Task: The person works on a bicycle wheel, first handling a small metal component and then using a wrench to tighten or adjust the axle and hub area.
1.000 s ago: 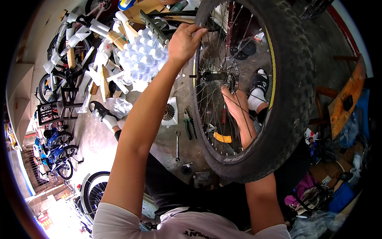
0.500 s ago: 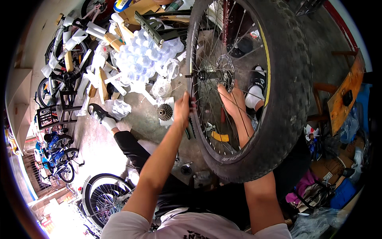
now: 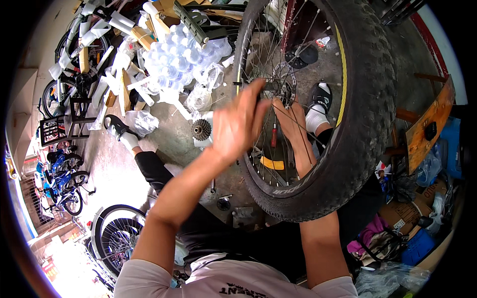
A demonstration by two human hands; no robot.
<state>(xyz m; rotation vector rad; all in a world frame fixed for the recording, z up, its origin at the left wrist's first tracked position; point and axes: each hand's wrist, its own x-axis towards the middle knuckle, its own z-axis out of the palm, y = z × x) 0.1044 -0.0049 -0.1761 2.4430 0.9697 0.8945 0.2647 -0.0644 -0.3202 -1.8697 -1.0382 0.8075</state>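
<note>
A large bicycle wheel point(image 3: 343, 191) with a knobby black tyre stands upright before me, its rim carrying a yellow stripe. My left hand point(image 3: 236, 124), somewhat blurred, is at the wheel's left side with its fingers stretched up toward the hub; nothing shows in it. Beyond the spokes, my right hand point(image 3: 292, 124) is closed at the axle end beside the disc rotor point(image 3: 285, 74), holding the wheel; its fingertips are partly hidden. A cassette point(image 3: 201, 129) of dark sprockets lies on something white on the floor, left of the wheel.
A red-handled tool point(image 3: 274, 135) and a yellow piece point(image 3: 272, 163) show through the spokes. Clear plastic-wrapped bottles point(image 3: 176, 59) and packing scraps lie at the far left. A wooden stool point(image 3: 430, 124) stands right. Another spoked wheel point(image 3: 117, 238) is at the lower left.
My left hand has come off the rim side and risen toward the hub, its fingers now extended. The right hand stays by the rotor. The wheel has tilted slightly.
</note>
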